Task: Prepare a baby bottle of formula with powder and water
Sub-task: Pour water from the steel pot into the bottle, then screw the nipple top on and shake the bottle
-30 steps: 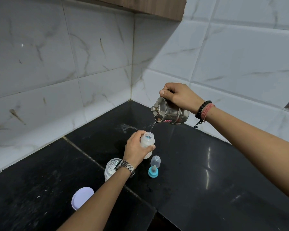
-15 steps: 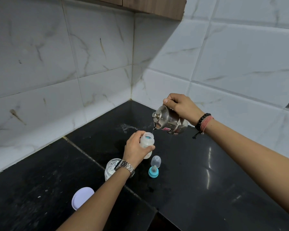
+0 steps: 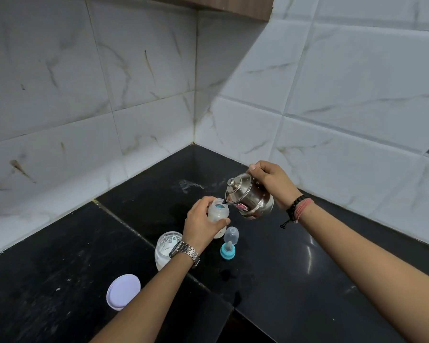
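**Kettle tipped at the bottle mouth**

An open baby bottle is held upright on the black counter, the left hand being wrapped round its body with fingers and thumb curled about it. A steel kettle is gripped from above by the right hand, whose fingers are closed on its handle; the kettle is tilted, and its spout is brought just to the rim of the bottle. Whether water is running cannot be told.

Just right of the bottle, a clear cap is seen on the counter, and a blue teat ring is set just in front of it. An open jar with white powder inside is partly hidden behind the left wrist, on which a metal watch is worn. The jar's white lid is laid flat nearer the camera, apart from the jar. Bead and thread bracelets are worn on the right wrist. The corner is lined with white marbled tiles.
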